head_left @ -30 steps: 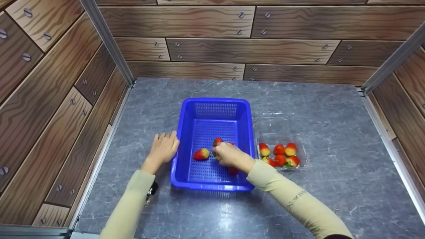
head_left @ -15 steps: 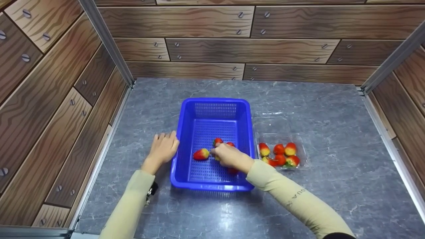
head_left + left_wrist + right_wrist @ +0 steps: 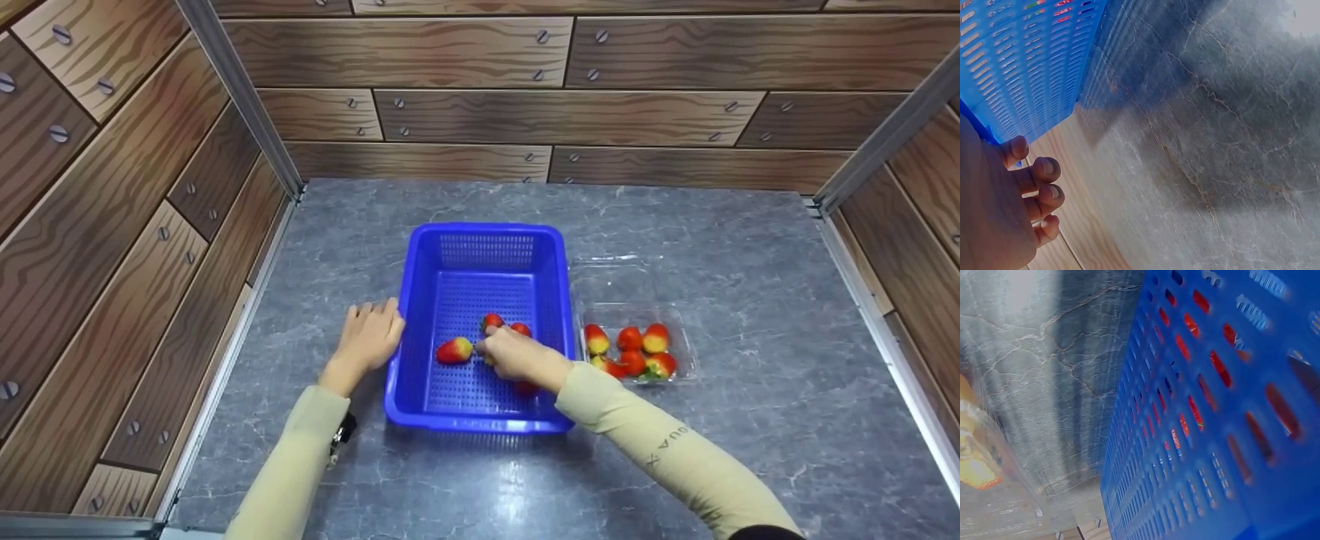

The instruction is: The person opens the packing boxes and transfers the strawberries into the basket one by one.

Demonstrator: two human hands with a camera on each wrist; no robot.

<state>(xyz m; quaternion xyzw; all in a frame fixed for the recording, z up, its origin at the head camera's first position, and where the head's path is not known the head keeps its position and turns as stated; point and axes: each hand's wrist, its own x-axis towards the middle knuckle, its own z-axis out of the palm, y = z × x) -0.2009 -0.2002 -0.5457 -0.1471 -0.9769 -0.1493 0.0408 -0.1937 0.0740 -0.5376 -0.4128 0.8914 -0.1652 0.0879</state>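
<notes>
My left hand (image 3: 367,335) is at the left rim of the blue plastic basket (image 3: 401,409), loosely gripping it. In the left wrist view its fingers (image 3: 1044,169) curl just under that rim, with the thumb hidden. Inside the basket, my right hand (image 3: 517,352) reaches down with curled fingers and pinches a strawberry, mostly covered by the hand; only a bit of yellow shows beneath. A red-and-yellow strawberry (image 3: 454,350) lies left of this hand. Other strawberries show around it, including a red strawberry (image 3: 491,322) beyond the fingertips. The right wrist view shows mainly the slotted basket wall (image 3: 1185,455).
Right of the basket stands a clear plastic clamshell box (image 3: 686,352), its lid (image 3: 615,277) folded open toward the back. Several strawberries (image 3: 631,363) lie in it. Wood-patterned walls (image 3: 472,116) enclose the grey marbled table (image 3: 750,300) at the back and sides.
Both hands, the basket and the strawberries stay almost where they were. The right hand shifts only slightly among the strawberries.
</notes>
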